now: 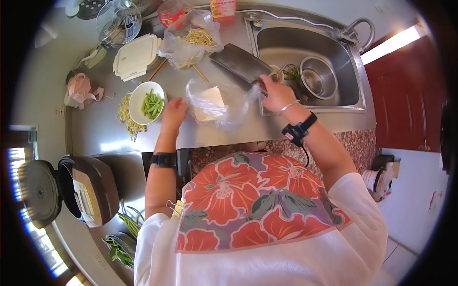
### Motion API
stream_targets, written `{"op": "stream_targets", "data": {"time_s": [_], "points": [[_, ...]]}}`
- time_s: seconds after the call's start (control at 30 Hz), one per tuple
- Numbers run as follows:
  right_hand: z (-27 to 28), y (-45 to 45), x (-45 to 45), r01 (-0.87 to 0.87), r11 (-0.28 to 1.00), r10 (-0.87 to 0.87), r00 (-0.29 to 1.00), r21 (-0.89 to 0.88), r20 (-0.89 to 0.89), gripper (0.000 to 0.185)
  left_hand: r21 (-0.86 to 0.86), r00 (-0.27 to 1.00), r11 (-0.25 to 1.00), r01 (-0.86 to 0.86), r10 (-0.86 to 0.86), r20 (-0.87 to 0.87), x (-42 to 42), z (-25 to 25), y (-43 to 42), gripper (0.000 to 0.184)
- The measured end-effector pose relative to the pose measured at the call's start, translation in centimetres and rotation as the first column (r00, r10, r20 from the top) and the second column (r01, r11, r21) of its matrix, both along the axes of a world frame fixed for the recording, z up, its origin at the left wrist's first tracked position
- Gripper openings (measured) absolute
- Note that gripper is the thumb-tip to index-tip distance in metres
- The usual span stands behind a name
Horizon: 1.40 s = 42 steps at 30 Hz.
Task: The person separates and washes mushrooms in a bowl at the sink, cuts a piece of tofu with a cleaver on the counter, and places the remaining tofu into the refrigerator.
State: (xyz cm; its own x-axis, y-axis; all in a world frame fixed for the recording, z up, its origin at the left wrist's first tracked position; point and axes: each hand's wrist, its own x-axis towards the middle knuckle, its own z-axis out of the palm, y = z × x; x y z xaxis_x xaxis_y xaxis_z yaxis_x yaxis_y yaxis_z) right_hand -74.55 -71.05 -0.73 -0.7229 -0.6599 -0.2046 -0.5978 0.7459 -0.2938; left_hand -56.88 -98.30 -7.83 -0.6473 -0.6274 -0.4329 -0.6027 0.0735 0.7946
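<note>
My right hand (278, 95) is closed round the handle of a cleaver (242, 64), whose wide dark blade points up and left over the counter beside the sink. Between my hands, a white block that looks like tofu (210, 106) sits in a clear plastic bag (234, 110). My left hand (174, 113) is slightly blurred, its fingers loosely apart with nothing seen in them. It is nearest to a white bowl (136, 106) of cut green pieces (152, 104), just right of the bowl's rim.
Bean sprout scraps (125, 114) lie beside the bowl. Behind are a lidded container (136, 57), a bag of sprouts (198, 37) and chopsticks (200, 73). A metal basin (318, 77) stands in the sink (281, 43). An open rice cooker (90, 190) is at lower left.
</note>
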Motion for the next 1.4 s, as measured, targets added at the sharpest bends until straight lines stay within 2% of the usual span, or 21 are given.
{"op": "stream_targets", "data": {"time_s": [0.03, 0.1, 0.2, 0.27, 0.3, 0.37, 0.4, 0.5, 0.53, 0.63, 0.77, 0.87, 0.9, 0.97, 1.0, 1.1, 1.17, 1.27, 1.33, 1.37, 1.4], "points": [[0.5, 0.9, 1.0, 0.053, 0.998, -0.052, 0.998, -0.019, 0.038, 0.057, -0.090, 0.986, 0.996, -0.022, 0.006, -0.164, 0.4, 0.4, -0.3, 0.028], [-0.7, 3.8, 2.7, 0.093, 0.970, -0.083, 0.995, -0.224, 0.057, 0.060, -0.239, 0.874, 0.964, -0.119, -0.013, -0.487, 1.1, 2.5, -0.9, 0.029], [1.2, 6.5, 6.4, 0.210, 0.868, -0.155, 0.976, -0.450, 0.155, 0.064, -0.621, 0.728, 0.784, -0.020, -0.414, -0.546, 0.1, 8.7, 1.2, 0.024], [2.3, 7.3, 8.1, 0.255, 0.718, -0.155, 0.966, -0.647, 0.209, 0.067, -0.707, 0.646, 0.662, 0.251, -0.658, -0.386, -0.7, 11.1, 3.1, 0.020], [3.3, 7.3, 8.7, 0.291, 0.673, -0.161, 0.955, -0.679, 0.250, 0.067, -0.734, 0.574, 0.567, 0.375, -0.763, -0.297, -0.9, 11.6, 3.5, 0.019], [6.5, 6.3, 10.1, 0.365, 0.569, -0.163, 0.928, -0.737, 0.335, 0.066, -0.781, 0.513, 0.274, 0.561, -0.856, 0.068, -1.0, 10.6, 3.3, 0.019], [7.3, 5.4, 10.6, 0.407, 0.476, -0.152, 0.911, -0.780, 0.383, 0.055, -0.756, 0.455, 0.118, 0.643, -0.853, 0.254, -0.9, 10.0, 3.2, 0.019], [9.8, 3.4, 12.1, 0.532, 0.463, -0.146, 0.835, -0.709, 0.531, 0.044, -0.674, 0.377, 0.092, 0.733, -0.880, 0.290, 0.8, 9.4, 1.9, 0.023], [9.7, 2.8, 12.7, 0.528, 0.418, -0.122, 0.839, -0.739, 0.530, 0.035, -0.596, 0.376, 0.094, 0.798, -0.850, 0.369, 1.2, 9.8, 1.6, 0.028], [9.2, 2.9, 13.4, 0.570, 0.544, -0.160, 0.791, -0.616, 0.591, 0.033, -0.771, 0.522, 0.117, 0.626, -0.797, 0.303, 2.7, 8.6, -0.5, 0.031], [8.0, 3.7, 14.3, 0.551, 0.645, -0.136, 0.765, -0.530, 0.630, 0.036, -0.723, 0.652, 0.215, 0.657, -0.643, 0.401, 3.7, 7.7, 0.3, 0.027], [7.7, 4.6, 14.4, 0.538, 0.664, -0.117, 0.761, -0.520, 0.638, 0.040, -0.823, 0.771, 0.292, 0.487, -0.586, 0.249, 4.0, 8.0, 1.9, 0.024], [7.6, 5.0, 14.5, 0.538, 0.657, -0.112, 0.762, -0.528, 0.638, 0.041, -0.863, 0.766, 0.274, 0.425, -0.617, 0.182, 4.0, 8.5, 2.6, 0.027], [7.8, 5.4, 14.6, 0.529, 0.661, -0.091, 0.761, -0.532, 0.642, 0.041, -0.928, 0.721, 0.231, 0.291, -0.691, 0.054, 3.2, 10.3, 4.4, 0.033], [7.8, 5.9, 14.8, 0.527, 0.666, -0.089, 0.759, -0.528, 0.645, 0.042, -0.958, 0.680, 0.155, 0.239, -0.731, 0.052, 2.4, 10.0, 5.4, 0.032], [7.7, 7.1, 15.0, 0.526, 0.667, -0.068, 0.749, -0.528, 0.659, 0.042, -0.869, 0.431, 0.043, 0.493, -0.880, 0.201, 2.6, 7.9, 9.1, 0.027], [7.2, 8.4, 14.8, 0.510, 0.683, -0.057, 0.751, -0.523, 0.658, 0.042, -0.603, 0.091, -0.079, 0.794, -0.965, 0.246, 3.9, 6.4, 11.4, 0.025], [6.9, 9.7, 15.0, 0.456, 0.707, -0.049, 0.794, -0.541, 0.606, 0.041, -0.559, 0.177, 0.060, 0.827, -0.971, 0.159, 4.4, 3.2, 11.8, 0.017], [7.0, 10.5, 14.8, 0.457, 0.709, -0.059, 0.797, -0.536, 0.601, 0.040, -0.661, 0.512, 0.465, 0.589, -0.847, -0.140, 4.2, 3.8, 10.8, 0.012], [6.9, 10.8, 14.7, 0.478, 0.705, -0.065, 0.779, -0.524, 0.623, 0.040, -0.652, 0.625, 0.634, 0.416, -0.720, -0.301, 3.9, 4.6, 10.4, 0.010], [6.9, 11.1, 14.7, 0.496, 0.704, -0.068, 0.759, -0.508, 0.647, 0.039, -0.645, 0.694, 0.696, 0.317, -0.633, -0.342, 3.4, 5.5, 9.9, 0.008]]}}
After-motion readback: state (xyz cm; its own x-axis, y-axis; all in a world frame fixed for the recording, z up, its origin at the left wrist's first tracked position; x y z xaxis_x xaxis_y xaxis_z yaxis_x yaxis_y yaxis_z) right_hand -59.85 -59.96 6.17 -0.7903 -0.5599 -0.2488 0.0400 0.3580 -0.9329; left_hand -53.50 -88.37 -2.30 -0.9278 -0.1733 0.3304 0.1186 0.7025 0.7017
